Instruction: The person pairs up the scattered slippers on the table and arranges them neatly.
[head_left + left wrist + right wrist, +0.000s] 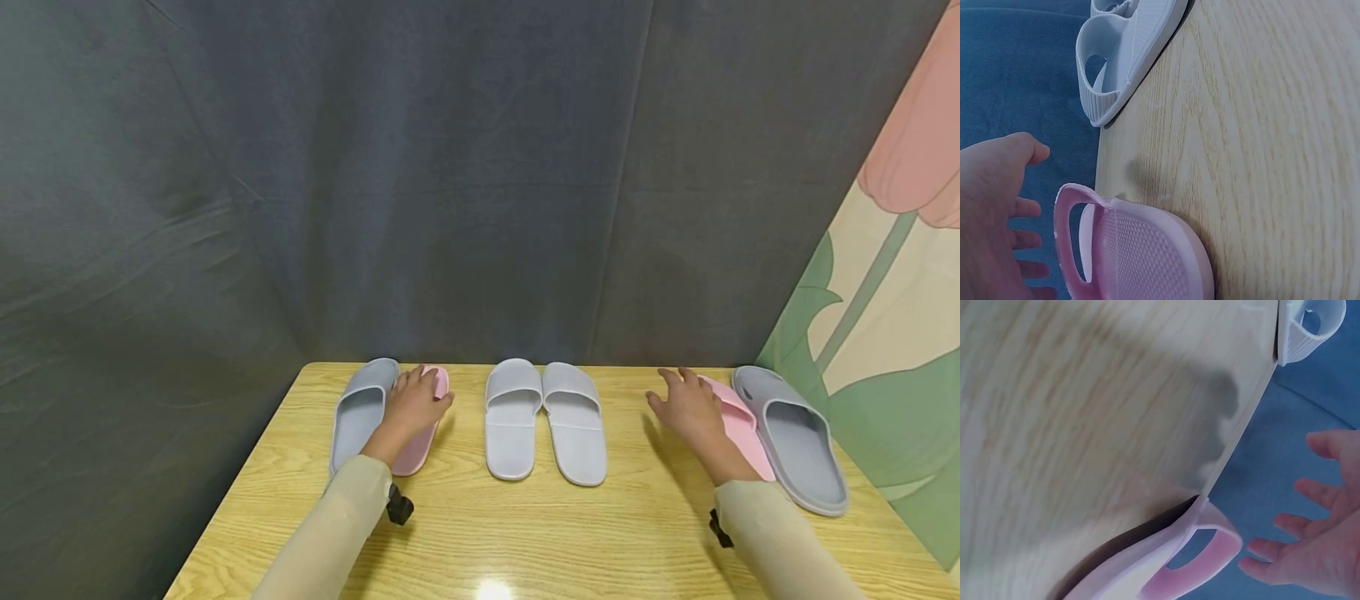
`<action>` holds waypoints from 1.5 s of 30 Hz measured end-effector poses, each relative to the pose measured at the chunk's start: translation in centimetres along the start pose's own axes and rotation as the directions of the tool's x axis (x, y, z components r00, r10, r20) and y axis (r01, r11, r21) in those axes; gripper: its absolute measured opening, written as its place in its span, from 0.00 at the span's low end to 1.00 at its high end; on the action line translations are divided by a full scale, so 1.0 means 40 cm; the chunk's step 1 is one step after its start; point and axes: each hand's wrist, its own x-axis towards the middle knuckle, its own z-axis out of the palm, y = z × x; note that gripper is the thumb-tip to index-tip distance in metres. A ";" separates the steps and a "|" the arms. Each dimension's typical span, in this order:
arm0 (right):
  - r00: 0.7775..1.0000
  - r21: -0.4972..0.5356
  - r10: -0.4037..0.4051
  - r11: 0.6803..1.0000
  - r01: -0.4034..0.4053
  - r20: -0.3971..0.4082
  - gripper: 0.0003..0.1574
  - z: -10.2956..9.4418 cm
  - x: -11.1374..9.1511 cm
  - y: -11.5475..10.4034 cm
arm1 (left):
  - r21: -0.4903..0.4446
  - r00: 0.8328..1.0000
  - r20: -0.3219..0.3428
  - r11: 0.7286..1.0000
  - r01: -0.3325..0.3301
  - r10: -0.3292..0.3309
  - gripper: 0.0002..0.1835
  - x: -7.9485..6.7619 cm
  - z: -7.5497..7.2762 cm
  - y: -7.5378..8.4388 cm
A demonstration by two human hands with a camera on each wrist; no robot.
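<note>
In the head view my left hand (pixel 411 407) hovers over a pink slipper (pixel 416 454) at the left, beside a grey-blue slipper (pixel 358 421). The left wrist view shows its fingers spread apart near the strap of that pink slipper (pixel 1141 250), holding nothing. On the right side, my right hand (pixel 688 408) is held above the table next to another pink slipper (pixel 738 429), which the forearm partly covers. Its fingers are loosely extended and empty in the right wrist view, close to the pink strap (pixel 1210 562). A larger grey slipper (pixel 798 446) lies against this pink one.
Between the hands, two pale grey slippers (pixel 512 446) (pixel 576 446) lie side by side, toes toward the back edge. They all lie on a wooden table (pixel 480 525). A dark grey curtain (pixel 465 183) hangs behind, and a flower-patterned panel (pixel 877 333) borders the right side.
</note>
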 end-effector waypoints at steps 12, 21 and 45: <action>1.000 0.007 0.020 1.000 -0.020 -0.020 0.35 0.004 0.014 0.053 | -0.008 1.000 0.013 1.000 0.002 -0.002 0.37 0.008 0.001 -0.005; 0.999 0.004 0.025 1.000 -0.025 -0.036 0.33 0.011 0.020 0.089 | 0.004 1.000 0.023 1.000 0.007 -0.007 0.38 0.005 0.001 -0.005; 0.996 0.023 0.088 0.996 -0.087 -0.023 0.31 0.024 0.019 0.171 | 0.000 0.999 0.037 0.999 0.034 -0.034 0.41 0.014 0.028 -0.009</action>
